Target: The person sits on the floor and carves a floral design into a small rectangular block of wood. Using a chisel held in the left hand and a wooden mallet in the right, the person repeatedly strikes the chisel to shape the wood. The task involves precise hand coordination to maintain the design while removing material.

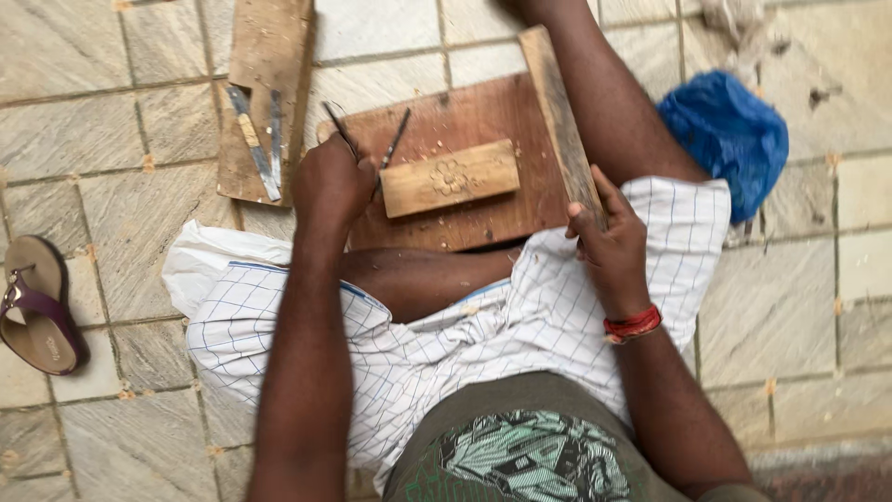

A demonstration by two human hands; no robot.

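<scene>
The person sits on a stone-tiled floor [111,130] with a wide brown board [465,139] in front of the crossed legs. On the board lies a small pale wooden block [451,178], lengthwise left to right and slightly tilted, with a flower carved into its top face. Wood chips are scattered over the board around it.

The left hand [330,181] is at the board's left edge, just beside the block's left end. Its fingers are clenched round thin dark chisels [342,130]; one points up and left from the fist, and another thin tool [395,139] slants up to the right, its lower end hidden by the hand. Whether the hand holds both I cannot tell.

The right hand [609,237] rests at the lower end of a long narrow plank [560,112] that runs along the board's right side beside the leg. Its fingers curl round the plank's end, thumb raised. A red band [634,323] circles that wrist.

To the upper left, a second, smaller plank [269,56] lies on the floor with more flat chisels [255,139] laid on it, well apart from the block. A sandal [37,307] lies at the far left, and a blue bag [729,135] at the right, beyond the knee. A checked white cloth [520,321] covers the lap
</scene>
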